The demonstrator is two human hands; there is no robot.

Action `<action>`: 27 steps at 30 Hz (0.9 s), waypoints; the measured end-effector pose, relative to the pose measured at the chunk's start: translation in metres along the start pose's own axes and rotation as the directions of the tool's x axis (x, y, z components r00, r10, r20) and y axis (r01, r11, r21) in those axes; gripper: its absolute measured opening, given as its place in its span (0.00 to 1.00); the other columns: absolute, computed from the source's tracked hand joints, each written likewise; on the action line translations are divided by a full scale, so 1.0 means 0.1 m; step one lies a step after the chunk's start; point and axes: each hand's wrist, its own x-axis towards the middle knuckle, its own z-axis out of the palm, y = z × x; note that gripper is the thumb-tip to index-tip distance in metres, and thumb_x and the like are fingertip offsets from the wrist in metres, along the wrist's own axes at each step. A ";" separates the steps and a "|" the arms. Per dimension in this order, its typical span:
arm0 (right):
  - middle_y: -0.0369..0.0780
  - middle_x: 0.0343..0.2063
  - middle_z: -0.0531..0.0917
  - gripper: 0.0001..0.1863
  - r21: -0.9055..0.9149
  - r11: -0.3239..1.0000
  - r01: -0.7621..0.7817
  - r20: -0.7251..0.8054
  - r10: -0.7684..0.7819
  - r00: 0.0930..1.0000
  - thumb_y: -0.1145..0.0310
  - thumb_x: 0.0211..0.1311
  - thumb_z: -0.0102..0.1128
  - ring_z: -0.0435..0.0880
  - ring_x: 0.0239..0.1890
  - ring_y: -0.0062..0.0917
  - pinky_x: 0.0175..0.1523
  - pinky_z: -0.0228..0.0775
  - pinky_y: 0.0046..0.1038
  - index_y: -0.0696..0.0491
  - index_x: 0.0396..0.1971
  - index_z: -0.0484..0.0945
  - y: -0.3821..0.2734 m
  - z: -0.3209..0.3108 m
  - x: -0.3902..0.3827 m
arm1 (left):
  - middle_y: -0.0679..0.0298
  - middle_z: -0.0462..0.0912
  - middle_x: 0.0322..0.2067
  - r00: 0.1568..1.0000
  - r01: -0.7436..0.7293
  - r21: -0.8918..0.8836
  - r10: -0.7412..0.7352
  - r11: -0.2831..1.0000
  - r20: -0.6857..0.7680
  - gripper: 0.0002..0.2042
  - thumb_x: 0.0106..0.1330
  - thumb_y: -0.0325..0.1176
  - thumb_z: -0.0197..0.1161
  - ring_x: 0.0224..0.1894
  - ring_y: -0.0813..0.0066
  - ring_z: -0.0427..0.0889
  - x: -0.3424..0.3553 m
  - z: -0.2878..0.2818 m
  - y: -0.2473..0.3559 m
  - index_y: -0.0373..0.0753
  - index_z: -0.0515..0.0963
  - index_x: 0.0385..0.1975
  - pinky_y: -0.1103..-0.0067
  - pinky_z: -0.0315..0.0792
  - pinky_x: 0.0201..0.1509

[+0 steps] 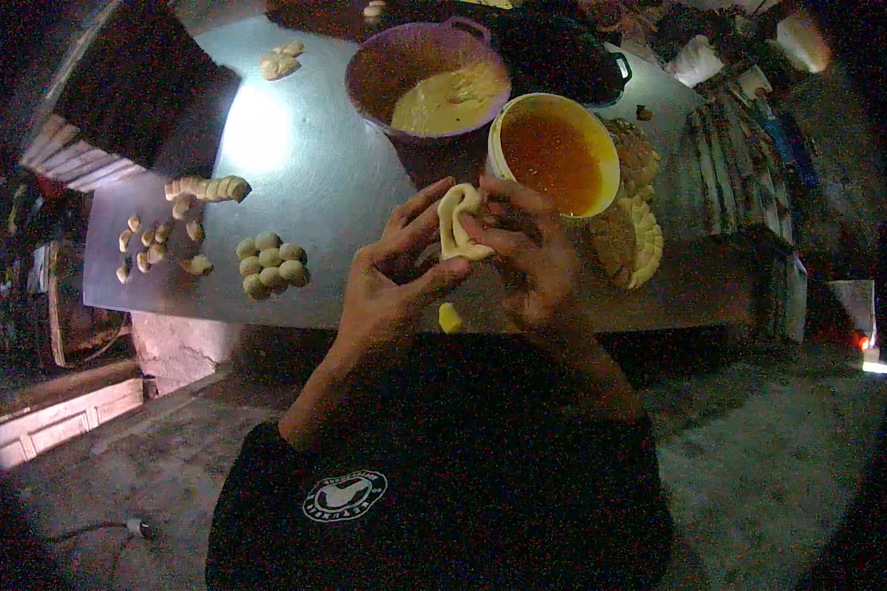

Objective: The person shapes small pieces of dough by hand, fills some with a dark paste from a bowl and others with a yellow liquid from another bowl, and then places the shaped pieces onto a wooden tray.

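Observation:
Both my hands are raised over the near edge of the metal table [355,177]. Between them is a pale piece of dough [455,225], folded into a loop with a curved edge. My left hand [394,271] grips it from the left, fingers and thumb bent around its side. My right hand [530,246] pinches it from the right with thumb and fingertips. Below the hands, near the table edge, lies a small yellow lump [449,317]. Just beyond my right hand stands a pale yellow bucket [497,148] with an orange-brown filling [554,158].
Behind the bucket stand a purple tub [365,79] with a yellowish mass and a dark tub [552,59]. Clustered dough balls [271,264], small dough pieces [148,238] and a sliced dough roll [209,188] lie left. Round pieces with crimped edges [643,241] lie right.

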 end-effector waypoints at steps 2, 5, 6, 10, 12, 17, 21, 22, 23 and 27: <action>0.51 0.50 0.75 0.22 0.565 0.824 -0.040 -0.002 0.050 0.999 0.73 0.51 0.62 0.74 0.55 0.45 0.61 0.65 0.41 0.53 0.50 0.76 -0.16 0.12 0.06 | 0.59 0.63 0.63 0.998 -0.056 0.085 0.059 0.995 -0.033 0.24 0.60 0.31 0.66 0.65 0.69 0.63 -0.13 -0.01 -0.04 0.32 0.71 0.57 0.74 0.63 0.65; 0.49 0.48 0.78 0.16 0.523 0.852 -0.022 -0.056 0.061 0.997 0.75 0.51 0.64 0.77 0.52 0.40 0.57 0.71 0.39 0.56 0.43 0.78 -0.19 0.20 -0.13 | 0.57 0.71 0.57 0.988 -0.057 0.102 0.071 0.993 -0.140 0.22 0.65 0.37 0.62 0.58 0.72 0.70 -0.30 0.00 -0.06 0.31 0.73 0.55 0.77 0.66 0.60; 0.49 0.47 0.78 0.14 0.253 0.963 0.096 -0.034 -0.091 0.995 0.77 0.50 0.66 0.78 0.50 0.39 0.55 0.73 0.37 0.58 0.40 0.79 -0.25 0.18 -0.10 | 0.57 0.74 0.55 0.979 0.032 0.011 -0.029 0.999 -0.202 0.21 0.66 0.39 0.60 0.55 0.74 0.72 -0.37 0.02 0.01 0.31 0.73 0.55 0.78 0.68 0.58; 0.46 0.42 0.80 0.13 -0.141 0.944 0.299 -0.107 -0.315 0.943 0.79 0.48 0.67 0.82 0.44 0.37 0.50 0.76 0.35 0.57 0.36 0.80 -0.53 0.44 0.08 | 0.60 0.83 0.41 0.939 0.098 0.100 -0.059 0.990 -0.340 0.19 0.70 0.42 0.56 0.40 0.81 0.78 -0.46 -0.13 0.10 0.31 0.79 0.47 0.82 0.71 0.49; 0.45 0.40 0.82 0.14 -0.120 0.941 0.317 -0.037 -0.323 0.946 0.78 0.47 0.68 0.82 0.42 0.35 0.49 0.76 0.33 0.57 0.37 0.80 -0.59 0.40 0.13 | 0.61 0.85 0.37 0.945 0.105 0.198 -0.036 0.975 -0.326 0.16 0.68 0.39 0.58 0.38 0.82 0.79 -0.52 -0.27 0.12 0.32 0.81 0.43 0.83 0.72 0.46; 0.44 0.38 0.81 0.13 0.623 0.782 -0.023 -0.167 0.162 0.972 0.81 0.46 0.67 0.81 0.38 0.29 0.44 0.73 0.27 0.57 0.35 0.79 -0.88 0.75 0.33 | 0.59 0.86 0.36 0.949 0.020 0.294 0.074 0.956 -0.305 0.10 0.64 0.32 0.62 0.37 0.79 0.81 -0.65 -0.48 0.26 0.32 0.83 0.39 0.83 0.74 0.44; 0.42 0.37 0.78 0.11 0.110 0.992 0.057 0.218 -0.080 0.973 0.81 0.48 0.64 0.79 0.36 0.27 0.41 0.70 0.23 0.56 0.34 0.78 -0.60 0.81 0.58 | 0.58 0.85 0.38 0.970 0.109 0.405 -0.009 0.908 -0.241 0.11 0.64 0.31 0.62 0.41 0.76 0.81 -0.67 -0.91 0.50 0.32 0.82 0.41 0.80 0.74 0.48; 0.42 0.37 0.78 0.12 0.127 0.992 0.021 0.235 -0.051 0.971 0.81 0.49 0.64 0.79 0.36 0.27 0.41 0.70 0.24 0.56 0.35 0.77 -0.63 0.88 0.67 | 0.58 0.85 0.39 0.981 0.065 0.413 0.018 0.908 -0.195 0.11 0.64 0.32 0.62 0.41 0.76 0.81 -0.65 -1.07 0.48 0.32 0.82 0.42 0.80 0.73 0.48; 0.42 0.37 0.77 0.12 0.143 0.990 -0.014 0.253 -0.023 0.967 0.80 0.49 0.64 0.79 0.35 0.27 0.40 0.69 0.24 0.56 0.36 0.77 -0.64 0.98 0.75 | 0.58 0.84 0.39 0.987 0.022 0.416 0.046 0.909 -0.153 0.12 0.64 0.33 0.62 0.42 0.75 0.81 -0.63 -1.25 0.41 0.32 0.82 0.42 0.80 0.73 0.49; 0.42 0.38 0.77 0.21 0.520 0.805 -0.285 0.254 0.173 0.952 0.78 0.49 0.67 0.78 0.36 0.28 0.42 0.70 0.28 0.54 0.46 0.74 -0.65 1.56 0.95 | 0.59 0.84 0.41 0.994 -0.016 0.330 0.051 0.944 -0.098 0.14 0.65 0.36 0.62 0.44 0.75 0.80 -0.58 -1.88 0.32 0.32 0.80 0.45 0.79 0.72 0.51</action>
